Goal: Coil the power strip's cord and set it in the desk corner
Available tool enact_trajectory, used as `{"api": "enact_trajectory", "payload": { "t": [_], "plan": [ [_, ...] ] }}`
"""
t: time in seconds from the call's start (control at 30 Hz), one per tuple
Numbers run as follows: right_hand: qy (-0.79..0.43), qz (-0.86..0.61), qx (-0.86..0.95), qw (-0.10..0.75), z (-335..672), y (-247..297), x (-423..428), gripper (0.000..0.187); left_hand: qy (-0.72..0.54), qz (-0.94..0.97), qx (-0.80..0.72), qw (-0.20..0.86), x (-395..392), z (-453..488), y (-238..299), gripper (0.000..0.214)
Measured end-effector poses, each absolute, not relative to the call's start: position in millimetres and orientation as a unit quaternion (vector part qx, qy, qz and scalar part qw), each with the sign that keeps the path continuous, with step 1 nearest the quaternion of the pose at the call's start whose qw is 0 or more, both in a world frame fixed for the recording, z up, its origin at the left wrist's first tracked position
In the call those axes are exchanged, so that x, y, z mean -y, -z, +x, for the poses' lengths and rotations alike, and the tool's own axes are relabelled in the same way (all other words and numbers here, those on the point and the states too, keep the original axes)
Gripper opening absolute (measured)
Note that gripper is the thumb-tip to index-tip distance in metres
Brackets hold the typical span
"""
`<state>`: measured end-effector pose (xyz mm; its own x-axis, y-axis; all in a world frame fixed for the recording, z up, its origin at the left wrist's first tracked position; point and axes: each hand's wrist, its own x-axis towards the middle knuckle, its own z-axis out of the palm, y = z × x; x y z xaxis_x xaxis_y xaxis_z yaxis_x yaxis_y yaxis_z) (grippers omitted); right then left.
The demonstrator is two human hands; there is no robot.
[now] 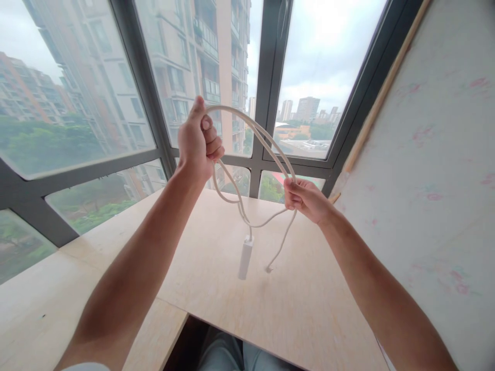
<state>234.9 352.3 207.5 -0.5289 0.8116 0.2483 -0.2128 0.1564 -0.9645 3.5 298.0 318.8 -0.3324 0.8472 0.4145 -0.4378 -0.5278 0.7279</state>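
My left hand (pixel 199 139) is raised in a fist around loops of a white cable (pixel 258 131). The cable arcs over to my right hand (pixel 305 200), which pinches it lower and to the right. Below the hands the cable hangs in loose strands. A white rectangular adapter block (pixel 245 256) dangles from it just above the wooden board, and a small plug end (pixel 268 269) hangs beside it.
A pale plywood board (pixel 301 304) lies under the hands, with a lower wooden ledge (pixel 34 304) to the left. Dark-framed windows (pixel 266 82) stand right behind. A pale wall panel (pixel 433 170) closes the right side. My legs (pixel 228 353) show at the board's near edge.
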Motion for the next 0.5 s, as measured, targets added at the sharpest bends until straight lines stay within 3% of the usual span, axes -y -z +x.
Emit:
{"api": "enact_trajectory", "payload": {
  "t": [0.13,0.27,0.5],
  "plan": [
    [-0.642,-0.257,0.576,0.436,233,-188,-345,0.057,-0.795,0.370,-0.241,0.417,-295,3,-291,0.048],
    [-0.720,-0.224,0.459,0.470,232,-205,-332,0.065,-0.810,0.324,-0.235,0.429,-285,6,-258,0.047],
    [-0.733,-0.149,0.389,0.538,222,-242,-320,0.039,-0.833,0.284,-0.201,0.431,-284,15,-251,0.046]
  ]
}}
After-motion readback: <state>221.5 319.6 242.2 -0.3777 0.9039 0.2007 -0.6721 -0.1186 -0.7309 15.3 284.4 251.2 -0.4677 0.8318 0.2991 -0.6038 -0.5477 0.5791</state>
